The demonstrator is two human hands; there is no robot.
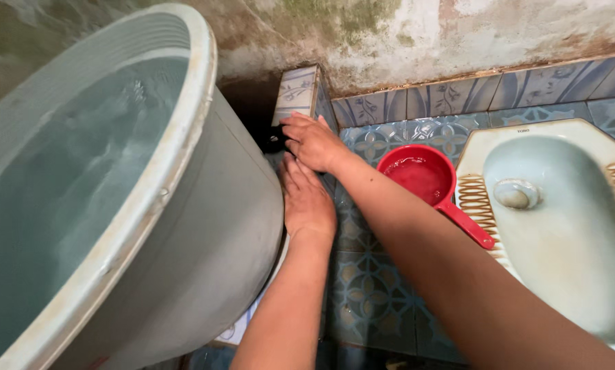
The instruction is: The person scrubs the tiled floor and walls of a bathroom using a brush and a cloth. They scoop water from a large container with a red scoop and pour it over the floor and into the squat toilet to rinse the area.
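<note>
Left hand: the left hand (307, 202) is seen at the centre of the frame, laid flat with fingers stretched out and close together, pressed against the side of the large grey plastic water tub (205, 233); nothing is pinched in it.
Right hand: the right hand (314, 142) is placed just above the left, fingers bent and reaching toward a small dark object (274, 140) in the gap behind the tub; whether the object is gripped cannot be told, since the fingertips and the tub wall hide it.
Dark object: it is lodged centre-left of the frame, between the tub wall and the blue patterned tiled ledge (297, 89), mostly in shadow, so its shape is not made out.
Tub: the left half of the frame is filled by it; it is nearly full of water, and its pale rim is scuffed.
In the way: the narrow gap is closed off by the bulging tub wall and the ledge corner.
Around: a round red plastic dipper with a handle (424, 175), holding some water, is set on the blue patterned floor tiles (369, 288) right of centre, just beside the pale ceramic squat toilet (561, 219) at the right edge.
Behind: a stained, mottled wall (424, 34) is seen along the top of the frame.
</note>
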